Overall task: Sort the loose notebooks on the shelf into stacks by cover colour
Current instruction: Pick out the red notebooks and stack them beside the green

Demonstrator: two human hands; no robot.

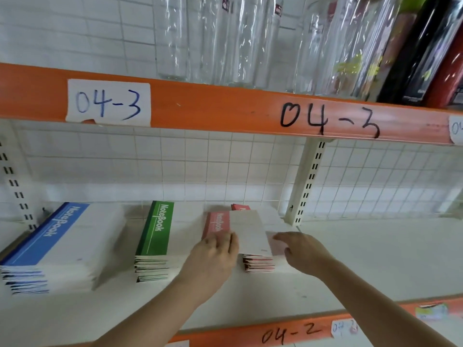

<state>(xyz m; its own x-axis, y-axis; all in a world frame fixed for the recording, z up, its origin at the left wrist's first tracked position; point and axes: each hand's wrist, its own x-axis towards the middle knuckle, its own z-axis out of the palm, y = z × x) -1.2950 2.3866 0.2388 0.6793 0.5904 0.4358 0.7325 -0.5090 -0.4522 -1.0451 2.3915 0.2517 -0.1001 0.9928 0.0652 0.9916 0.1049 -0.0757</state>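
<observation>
We find three notebook stacks on the white shelf [375, 259]: the blue stack [50, 249] at the left, the green stack [155, 236] in the middle, the red stack [253, 246] between the hands. The left hand [213, 256] lies against the red stack's left edge, fingers curled onto the top cover. The right hand [303, 251] sits just right of it, fingers loosely bent, and we cannot tell whether it touches. Covers are flat, rectangular card with white panels; page edges show layered. Clear glass tumblers [225, 38] stand on the upper shelf, above the orange beam [213, 108].
</observation>
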